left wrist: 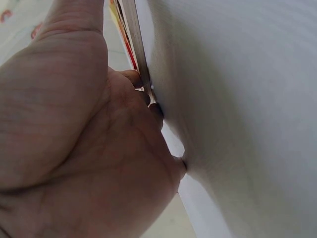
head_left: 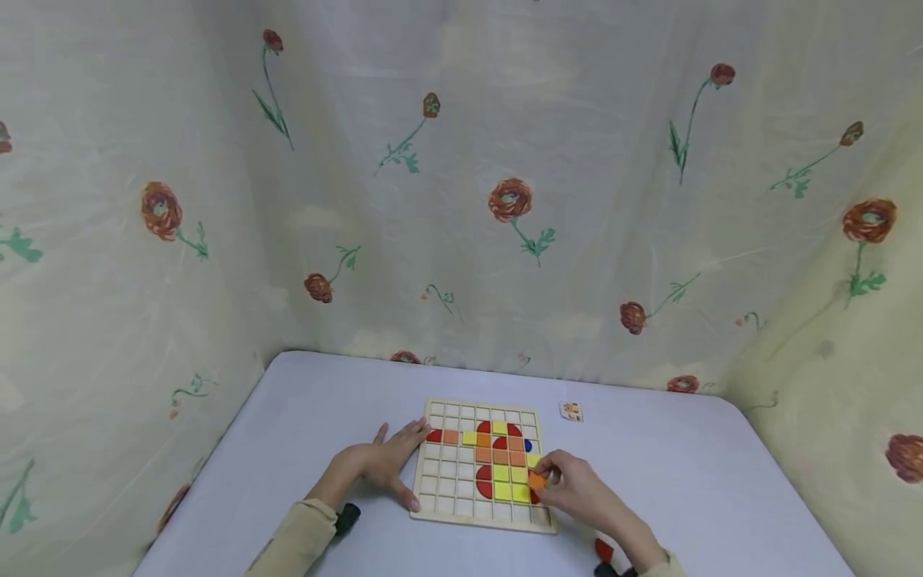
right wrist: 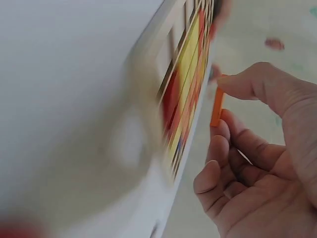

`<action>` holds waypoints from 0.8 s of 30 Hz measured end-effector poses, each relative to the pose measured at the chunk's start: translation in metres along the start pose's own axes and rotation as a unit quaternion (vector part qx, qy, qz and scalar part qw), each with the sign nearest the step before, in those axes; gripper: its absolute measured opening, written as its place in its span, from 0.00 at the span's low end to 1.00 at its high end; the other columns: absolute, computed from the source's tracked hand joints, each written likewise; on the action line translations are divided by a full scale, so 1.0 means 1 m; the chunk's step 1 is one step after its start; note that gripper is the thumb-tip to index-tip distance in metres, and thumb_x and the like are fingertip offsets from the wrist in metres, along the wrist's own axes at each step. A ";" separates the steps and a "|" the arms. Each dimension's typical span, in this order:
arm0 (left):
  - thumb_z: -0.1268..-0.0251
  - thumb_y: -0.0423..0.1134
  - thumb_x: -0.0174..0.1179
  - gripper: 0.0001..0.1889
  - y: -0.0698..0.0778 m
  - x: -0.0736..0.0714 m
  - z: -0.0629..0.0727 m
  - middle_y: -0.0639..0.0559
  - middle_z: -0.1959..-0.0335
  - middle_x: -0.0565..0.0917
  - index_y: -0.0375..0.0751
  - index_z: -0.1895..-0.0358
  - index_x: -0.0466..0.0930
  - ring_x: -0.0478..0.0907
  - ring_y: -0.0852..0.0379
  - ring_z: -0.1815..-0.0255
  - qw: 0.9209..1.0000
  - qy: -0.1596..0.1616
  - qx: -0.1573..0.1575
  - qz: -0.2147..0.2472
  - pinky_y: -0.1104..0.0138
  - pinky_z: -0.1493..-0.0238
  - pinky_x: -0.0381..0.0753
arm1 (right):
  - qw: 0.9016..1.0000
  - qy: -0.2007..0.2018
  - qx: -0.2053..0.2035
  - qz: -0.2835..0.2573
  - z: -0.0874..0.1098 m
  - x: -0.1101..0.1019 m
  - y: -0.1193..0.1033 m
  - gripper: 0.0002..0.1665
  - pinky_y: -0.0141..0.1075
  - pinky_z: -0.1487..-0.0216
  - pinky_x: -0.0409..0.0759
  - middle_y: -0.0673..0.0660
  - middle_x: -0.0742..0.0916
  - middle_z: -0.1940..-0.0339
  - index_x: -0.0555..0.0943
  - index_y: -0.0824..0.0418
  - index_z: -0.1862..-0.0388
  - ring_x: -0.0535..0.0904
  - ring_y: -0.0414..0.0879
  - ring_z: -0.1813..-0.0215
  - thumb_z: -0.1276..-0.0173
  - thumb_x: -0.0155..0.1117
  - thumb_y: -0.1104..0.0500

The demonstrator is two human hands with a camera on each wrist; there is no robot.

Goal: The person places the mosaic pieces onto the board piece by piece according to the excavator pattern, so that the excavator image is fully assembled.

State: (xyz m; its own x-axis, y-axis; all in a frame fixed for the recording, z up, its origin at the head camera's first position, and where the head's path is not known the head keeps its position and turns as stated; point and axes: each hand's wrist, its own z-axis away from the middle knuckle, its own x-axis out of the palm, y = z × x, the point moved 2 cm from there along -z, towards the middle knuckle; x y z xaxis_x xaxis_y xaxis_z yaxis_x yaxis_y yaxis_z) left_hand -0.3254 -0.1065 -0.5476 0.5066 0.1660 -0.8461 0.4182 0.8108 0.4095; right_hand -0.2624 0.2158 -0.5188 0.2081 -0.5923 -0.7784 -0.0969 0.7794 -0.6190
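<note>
A wooden grid board [head_left: 476, 522] lies on the table, with red, yellow and orange pieces and one blue piece in its squares. My left hand [head_left: 385, 463], fingers spread, rests against the board's left side, thumb at the near left corner; its palm fills much of the left wrist view. Over the board's right part, my right hand [head_left: 577, 485] pinches an orange square tile [right wrist: 217, 106] by its edges between thumb and fingertip. Beneath that tile, a red rounded piece [head_left: 534, 498] partly shows in a square beside yellow tiles [head_left: 520, 492].
A loose red piece [head_left: 604, 550] lies on the white table [head_left: 671, 473] close to the right forearm. Beyond the board's far right corner is a small printed card [head_left: 571, 411]. Flower-patterned curtains [head_left: 461, 200] hang behind the table and on both sides.
</note>
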 end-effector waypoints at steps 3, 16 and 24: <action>0.62 0.68 0.71 0.66 0.000 0.000 0.000 0.49 0.19 0.42 0.46 0.22 0.42 0.36 0.50 0.19 1.000 -0.001 0.002 -0.002 0.40 0.25 0.33 | 0.997 -0.023 -0.075 0.002 -0.018 0.016 -0.025 0.14 0.30 0.67 0.72 0.49 0.82 0.65 0.80 0.58 0.59 0.72 0.43 0.63 0.43 0.72 0.59; 0.59 0.67 0.71 0.64 0.004 -0.003 0.005 0.47 0.20 0.42 0.43 0.22 0.42 0.36 0.49 0.19 1.000 0.001 0.020 -0.011 0.37 0.26 0.35 | 0.986 -0.078 -0.149 -0.016 -0.079 0.076 -0.088 0.12 0.27 0.65 0.77 0.48 0.84 0.65 0.83 0.58 0.58 0.75 0.38 0.67 0.39 0.70 0.57; 0.60 0.68 0.70 0.65 0.003 -0.004 0.006 0.47 0.20 0.42 0.42 0.22 0.42 0.36 0.49 0.19 1.000 0.003 0.022 -0.014 0.38 0.26 0.34 | 0.986 -0.079 -0.144 0.000 -0.093 0.084 -0.096 0.11 0.30 0.58 0.79 0.49 0.83 0.62 0.83 0.58 0.56 0.76 0.40 0.63 0.38 0.68 0.59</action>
State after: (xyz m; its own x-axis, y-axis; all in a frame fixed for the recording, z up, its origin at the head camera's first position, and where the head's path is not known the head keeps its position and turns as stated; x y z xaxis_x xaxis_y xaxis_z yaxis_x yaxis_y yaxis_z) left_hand -0.3212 -0.1083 -0.5412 0.4903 0.1471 -0.8590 0.4653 0.7893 0.4007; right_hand -0.3258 0.0723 -0.5338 0.3548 -0.5354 -0.7665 -0.3653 0.6753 -0.6408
